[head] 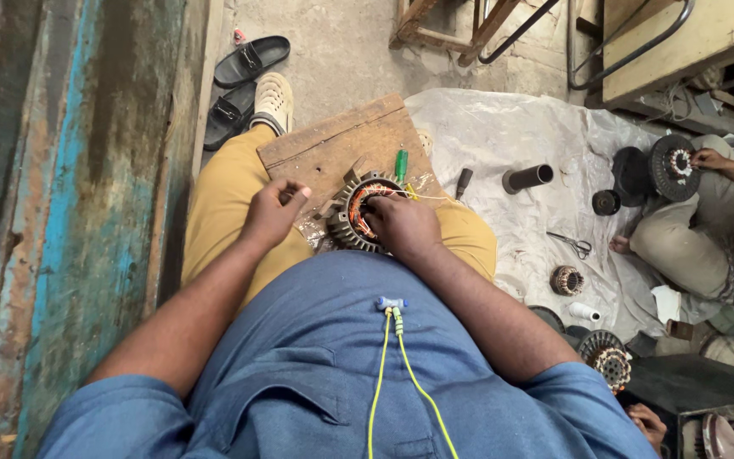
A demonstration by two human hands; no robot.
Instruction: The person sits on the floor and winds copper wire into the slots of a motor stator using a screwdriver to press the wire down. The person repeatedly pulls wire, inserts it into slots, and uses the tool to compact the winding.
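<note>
- Blue shirt front [299, 365] fills the near foreground, with a yellow-green cord [384, 374] hanging down it.
- Right hand [403, 225] lies on the motor stator [358, 212], its fingers curled down onto the copper windings, just beside a thin pale wire [426, 195].
- Left hand [273, 212] is near the stator's left side, its fingers [295, 194] pressed together as if pinching; what they pinch is too small to tell.
- Stator rests on a wooden board [333, 144] across the lap.
- Green-handled screwdriver [401, 164] lies just beyond the right fingers.
- Another person's hand [708, 158] touches a second stator [671, 166] well to the right, on a white sheet [511, 127].
</note>
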